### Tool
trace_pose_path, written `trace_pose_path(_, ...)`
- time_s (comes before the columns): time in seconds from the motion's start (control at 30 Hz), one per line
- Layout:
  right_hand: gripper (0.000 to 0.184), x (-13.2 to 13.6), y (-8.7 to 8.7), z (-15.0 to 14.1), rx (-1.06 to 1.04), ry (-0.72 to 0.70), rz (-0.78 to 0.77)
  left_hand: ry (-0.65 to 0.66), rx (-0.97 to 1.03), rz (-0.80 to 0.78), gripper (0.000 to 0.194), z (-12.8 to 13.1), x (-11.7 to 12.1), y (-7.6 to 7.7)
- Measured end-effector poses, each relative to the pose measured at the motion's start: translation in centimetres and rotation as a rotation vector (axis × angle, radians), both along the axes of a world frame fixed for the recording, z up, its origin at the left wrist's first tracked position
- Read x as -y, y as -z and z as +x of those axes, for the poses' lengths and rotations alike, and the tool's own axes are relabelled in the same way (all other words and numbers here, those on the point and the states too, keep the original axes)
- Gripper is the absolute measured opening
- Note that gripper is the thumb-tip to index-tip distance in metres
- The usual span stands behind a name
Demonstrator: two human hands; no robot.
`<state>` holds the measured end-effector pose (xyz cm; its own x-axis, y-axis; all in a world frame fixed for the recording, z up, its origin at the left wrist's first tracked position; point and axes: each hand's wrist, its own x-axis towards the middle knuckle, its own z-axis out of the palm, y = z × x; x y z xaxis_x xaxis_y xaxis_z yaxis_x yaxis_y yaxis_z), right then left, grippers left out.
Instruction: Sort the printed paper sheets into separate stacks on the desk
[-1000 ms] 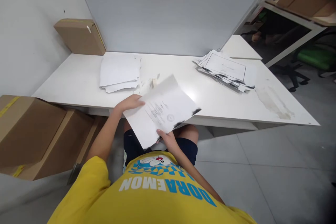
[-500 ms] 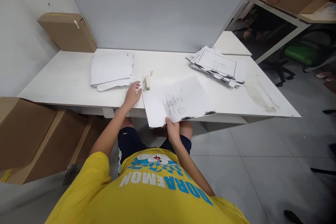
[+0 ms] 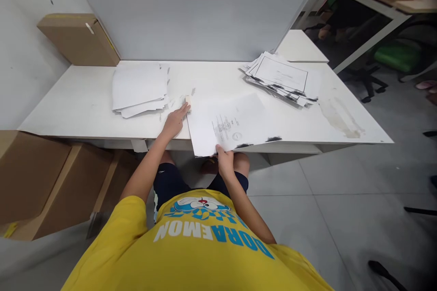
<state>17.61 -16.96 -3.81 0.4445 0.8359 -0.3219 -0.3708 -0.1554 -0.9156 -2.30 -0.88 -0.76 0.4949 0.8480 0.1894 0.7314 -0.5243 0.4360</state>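
A printed white sheet (image 3: 229,123) with dark smudges on its near edge lies on the white desk (image 3: 85,109), overhanging the front edge. My right hand (image 3: 224,160) pinches its near edge. My left hand (image 3: 175,119) rests on the desk just left of the sheet, fingers stretched toward a small beige block (image 3: 187,99) and some paper scraps. A pile of blank white sheets (image 3: 139,88) lies further left.
A messy stack of printed, black-edged papers (image 3: 282,80) sits at the desk's right back. A cardboard box (image 3: 78,39) stands in the left back corner; larger cartons (image 3: 41,177) sit on the floor at left. A brownish stain (image 3: 339,117) marks the desk's right end.
The sheet was held up in both hands, then laid flat on the desk. My left hand let go of it and moved left toward the small block.
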Motion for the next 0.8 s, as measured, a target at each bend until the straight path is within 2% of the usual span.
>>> trace_pose_path(0.43, 0.061, -0.1, 0.3, 0.2, 0.018, -0.007, 0.008, -0.022, -0.039, 0.100, 0.061, 0.7, -0.3, 0.8)
trace_pose_path(0.8, 0.067, -0.4, 0.4, 0.2, -0.052, 0.007, 0.029, -0.055, -0.150, 0.076, 0.067, 1.8, 0.6, -0.4)
